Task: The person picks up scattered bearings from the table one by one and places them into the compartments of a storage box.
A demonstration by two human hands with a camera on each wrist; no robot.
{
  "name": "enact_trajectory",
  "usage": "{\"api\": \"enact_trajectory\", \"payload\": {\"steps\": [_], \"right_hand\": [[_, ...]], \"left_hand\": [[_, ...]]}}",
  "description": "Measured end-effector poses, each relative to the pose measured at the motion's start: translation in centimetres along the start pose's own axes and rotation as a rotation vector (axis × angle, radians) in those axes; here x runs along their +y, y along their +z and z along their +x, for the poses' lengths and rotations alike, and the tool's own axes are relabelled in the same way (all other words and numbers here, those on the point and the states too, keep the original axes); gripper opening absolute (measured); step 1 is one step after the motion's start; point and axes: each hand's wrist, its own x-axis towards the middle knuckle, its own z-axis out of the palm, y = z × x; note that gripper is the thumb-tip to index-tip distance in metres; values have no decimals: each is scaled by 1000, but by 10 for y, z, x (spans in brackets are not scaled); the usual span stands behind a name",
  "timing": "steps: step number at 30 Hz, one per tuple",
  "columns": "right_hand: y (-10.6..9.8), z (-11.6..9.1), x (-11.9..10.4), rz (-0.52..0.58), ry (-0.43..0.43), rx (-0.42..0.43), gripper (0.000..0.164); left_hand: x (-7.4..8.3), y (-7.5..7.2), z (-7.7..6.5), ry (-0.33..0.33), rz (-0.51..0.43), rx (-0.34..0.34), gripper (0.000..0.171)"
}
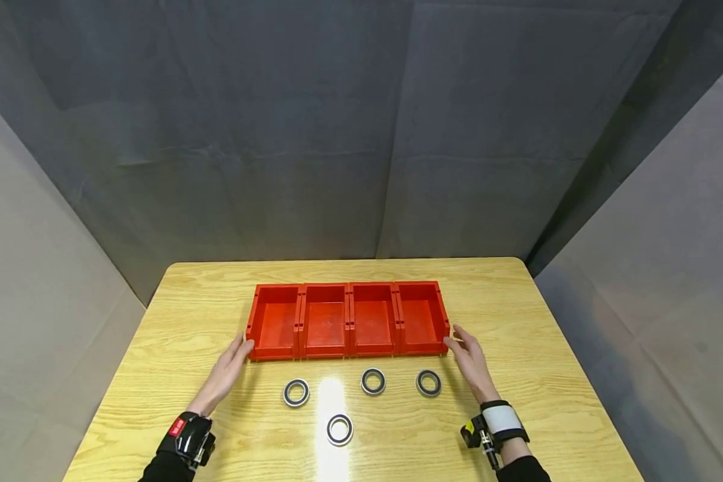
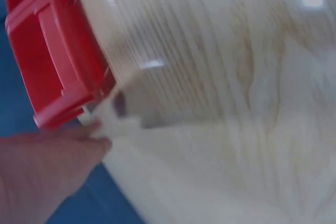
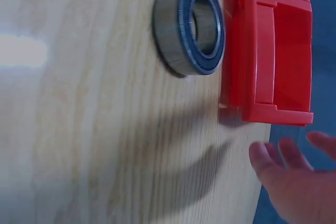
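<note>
A row of joined red plastic bins (image 1: pixel 325 350) stands on the table, its open compartments side by side. At the row's left front corner is my left hand (image 1: pixel 225 371), fingers extended along the end wall. In the left wrist view that hand (image 2: pixel 47 166) reaches right to the bin's corner. My right hand (image 1: pixel 471 361) is beside the right front corner; the right wrist view shows its fingers (image 3: pixel 260 156) spread, with a gap to the red bin (image 3: pixel 265 56). In front of the bins lie several ball bearings, among them a left one (image 1: pixel 287 395) and a right one (image 1: pixel 420 386).
The light wood table (image 1: pixel 265 448) has rounded far corners. A middle bearing (image 1: pixel 364 385) and a nearer one (image 1: pixel 331 435) lie flat between the arms. Grey cloth (image 1: pixel 277 167) hangs behind the table, with pale panels (image 1: pixel 42 321) at the sides.
</note>
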Motion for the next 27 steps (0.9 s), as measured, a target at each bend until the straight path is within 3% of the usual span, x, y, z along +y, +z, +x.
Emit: {"api": "enact_trajectory", "payload": {"steps": [2,5,10,17,27], "right_hand": [[-1,-6,3,-69,-22,33,63],[-2,-17,8,-152,-88,56,63],[7,-32,19,-374,-241,90,60],[26,-39,31,-613,-419,144,58],[42,-45,38,-739,-480,124,55]], "left_hand": [[2,6,-2,36,134,55,84],[7,15,-3,143,284,137,84],[17,32,2,299,419,221,77],[30,51,16,367,515,229,71],[33,68,31,407,562,236,66]]}}
